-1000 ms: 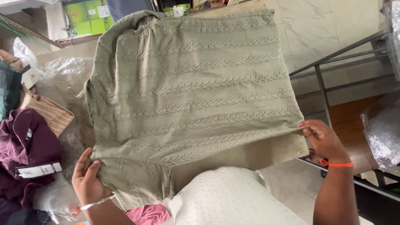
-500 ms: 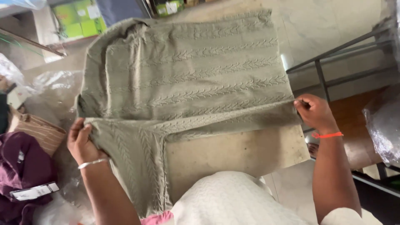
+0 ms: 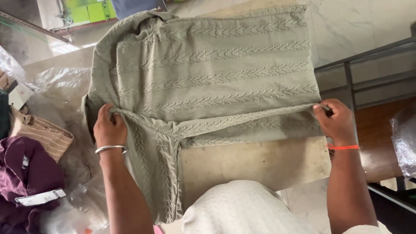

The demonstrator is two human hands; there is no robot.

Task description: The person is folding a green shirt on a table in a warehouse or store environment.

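Head view looks straight down on an olive-green garment (image 3: 216, 73) with raised rows of leaf-like embroidery, spread flat on a pale, stained tabletop (image 3: 255, 160). Its near edge is folded up over the body, making a long crease that runs between the two hands. The left hand (image 3: 110, 128) is closed on the fabric at the left end of that crease, fingers curled over the cloth, a silver bangle (image 3: 110, 148) on the wrist. The right hand (image 3: 336, 121) pinches the right end of the crease at the garment's right edge, with an orange thread band (image 3: 343, 147) around the wrist. The hands are well apart, one at each end of the fold, and the garment stretches between and beyond them toward the far side of the table. A sleeve of the same cloth hangs down toward the person, just beside the left forearm.

To the left lie crumpled clear plastic bags (image 3: 60, 86), a tan striped folded cloth (image 3: 45, 136) and a maroon garment (image 3: 26, 173) with a white tag (image 3: 41, 197). A metal frame (image 3: 364, 73) stands to the right, over a pale marble floor (image 3: 359, 21).
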